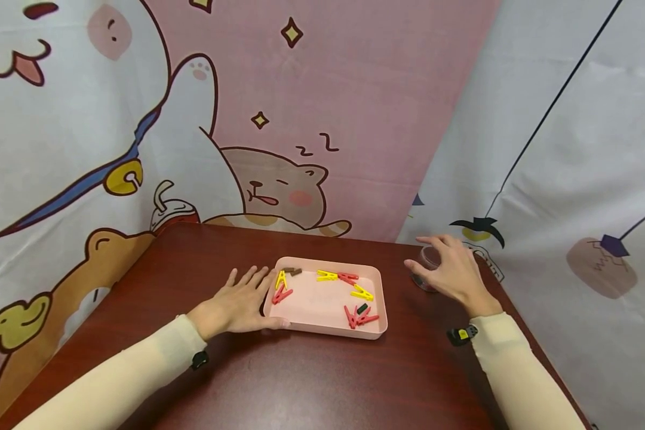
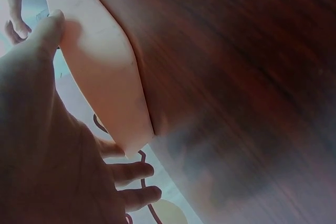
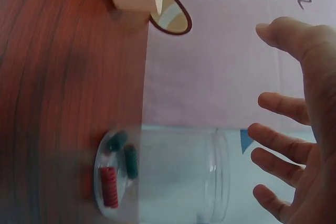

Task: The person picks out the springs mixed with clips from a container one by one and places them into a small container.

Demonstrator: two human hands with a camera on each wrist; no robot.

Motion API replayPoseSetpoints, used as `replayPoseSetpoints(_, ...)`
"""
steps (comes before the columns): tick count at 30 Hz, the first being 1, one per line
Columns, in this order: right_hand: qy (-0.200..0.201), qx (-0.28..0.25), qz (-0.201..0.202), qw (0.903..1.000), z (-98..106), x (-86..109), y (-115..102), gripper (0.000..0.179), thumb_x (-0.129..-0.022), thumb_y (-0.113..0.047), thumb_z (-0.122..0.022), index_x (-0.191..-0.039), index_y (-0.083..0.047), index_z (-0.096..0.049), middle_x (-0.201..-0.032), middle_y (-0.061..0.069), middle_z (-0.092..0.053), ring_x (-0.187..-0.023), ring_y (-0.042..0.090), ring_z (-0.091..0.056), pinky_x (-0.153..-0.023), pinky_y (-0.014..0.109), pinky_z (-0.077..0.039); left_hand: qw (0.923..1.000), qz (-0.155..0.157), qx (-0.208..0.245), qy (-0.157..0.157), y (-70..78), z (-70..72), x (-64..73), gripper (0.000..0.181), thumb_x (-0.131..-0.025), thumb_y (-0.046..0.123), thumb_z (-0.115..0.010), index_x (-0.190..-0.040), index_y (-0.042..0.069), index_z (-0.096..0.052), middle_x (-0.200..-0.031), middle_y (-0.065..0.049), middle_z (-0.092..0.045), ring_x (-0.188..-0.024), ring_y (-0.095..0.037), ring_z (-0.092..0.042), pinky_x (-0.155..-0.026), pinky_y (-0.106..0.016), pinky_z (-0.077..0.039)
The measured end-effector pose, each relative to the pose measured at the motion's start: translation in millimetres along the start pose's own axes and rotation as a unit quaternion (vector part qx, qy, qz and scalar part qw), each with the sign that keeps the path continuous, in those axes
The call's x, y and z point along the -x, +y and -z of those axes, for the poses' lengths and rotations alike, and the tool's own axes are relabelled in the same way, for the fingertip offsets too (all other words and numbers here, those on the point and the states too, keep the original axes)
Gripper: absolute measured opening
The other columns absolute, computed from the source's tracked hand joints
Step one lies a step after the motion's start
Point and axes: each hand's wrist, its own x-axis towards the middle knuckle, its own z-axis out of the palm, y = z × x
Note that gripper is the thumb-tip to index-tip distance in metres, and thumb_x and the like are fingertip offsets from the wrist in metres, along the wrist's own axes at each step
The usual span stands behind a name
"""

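My left hand [image 1: 236,304] touches the left side of a pink tray [image 1: 328,329], fingers straight and spread, the thumb along the front rim. In the tray lie several yellow clothespins [image 1: 362,292] and red clothespins [image 1: 281,294], a dark green piece [image 1: 362,309] and brown pieces [image 1: 292,272]. My right hand [image 1: 454,269] hovers over a clear jar [image 3: 176,177], fingers apart and holding nothing. The right wrist view shows the jar open at its rim, with a red ridged piece [image 3: 109,187] and green pieces [image 3: 131,162] on its bottom.
The dark wooden table [image 1: 322,382] extends in front of the tray and to both sides. Behind it hangs a printed cloth [image 1: 376,119] with cartoon animals. The jar stands right of the tray, near the table's back right edge.
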Motion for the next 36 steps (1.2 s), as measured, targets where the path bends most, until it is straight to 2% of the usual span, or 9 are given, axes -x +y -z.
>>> replayPoseSetpoints(4, -0.005, 0.009, 0.013, 0.9999, 0, -1.8, -12, 0.075, -0.099, -0.066, -0.084, -0.155, -0.016, -0.074, -0.154, 0.022, -0.069, -0.146, 0.050, -0.060, -0.121, 0.080, -0.041, 1.0000, -0.001, -0.001, 0.003, -0.2, -1.1, 0.6, 0.140, -0.092, 0.103, -0.058, -0.187, 0.007, -0.019, -0.193, -0.023, -0.028, -0.180, -0.052, -0.027, -0.140, -0.085, -0.017)
replayPoseSetpoints(10, -0.008, 0.011, 0.036, 0.9993, -3, -2.4, -30, 0.072, -0.096, -0.065, -0.088, -0.150, -0.018, -0.078, -0.145, 0.016, -0.074, -0.130, 0.042, -0.065, -0.109, 0.071, -0.049, 1.0000, -0.002, -0.001, -0.005, -0.4, -3.2, 1.4, 0.140, -0.092, 0.103, -0.058, -0.187, 0.007, -0.019, -0.193, -0.024, -0.027, -0.180, -0.052, -0.027, -0.140, -0.086, -0.017)
replayPoseSetpoints(17, -0.020, -0.001, 0.054, 0.9983, -10, -2.8, -49, 0.067, -0.099, -0.065, -0.085, -0.151, -0.023, -0.077, -0.147, 0.012, -0.073, -0.146, 0.043, -0.061, -0.119, 0.075, -0.045, 1.0000, 0.001, -0.003, -0.006, -2.1, -4.0, 1.4, 0.141, -0.092, 0.104, -0.057, -0.188, 0.008, -0.017, -0.193, -0.024, -0.027, -0.180, -0.052, -0.027, -0.140, -0.085, -0.016)
replayPoseSetpoints(26, -0.028, 0.004, 0.083, 0.9962, -18, -8.9, -69, 0.064, -0.097, -0.058, -0.089, -0.149, -0.023, -0.079, -0.143, 0.012, -0.075, -0.139, 0.042, -0.066, -0.119, 0.071, -0.049, 1.0000, -0.005, -0.005, -0.003, -0.6, 0.5, -3.0, 0.140, -0.092, 0.103, -0.057, -0.188, 0.008, -0.018, -0.193, -0.023, -0.028, -0.180, -0.051, -0.027, -0.140, -0.086, -0.017)
replayPoseSetpoints(31, -0.028, -0.002, 0.100, 0.9946, -22, -13.7, -82, 0.062, -0.097, -0.057, -0.090, -0.148, -0.024, -0.080, -0.142, 0.011, -0.076, -0.140, 0.041, -0.066, -0.121, 0.072, -0.049, 1.0000, -0.001, -0.001, -0.009, 0.7, 1.9, -1.9, 0.140, -0.092, 0.103, -0.057, -0.188, 0.008, -0.018, -0.193, -0.023, -0.027, -0.180, -0.051, -0.027, -0.140, -0.086, -0.016)
replayPoseSetpoints(36, -0.032, -0.008, 0.117, 0.9926, -27, -19.1, -95, 0.061, -0.097, -0.057, -0.090, -0.148, -0.025, -0.079, -0.142, 0.009, -0.076, -0.139, 0.039, -0.067, -0.118, 0.068, -0.050, 1.0000, 0.004, 0.002, -0.007, 1.4, 0.9, 0.9, 0.139, -0.093, 0.102, -0.058, -0.188, 0.008, -0.019, -0.193, -0.023, -0.028, -0.179, -0.052, -0.028, -0.140, -0.086, -0.016)
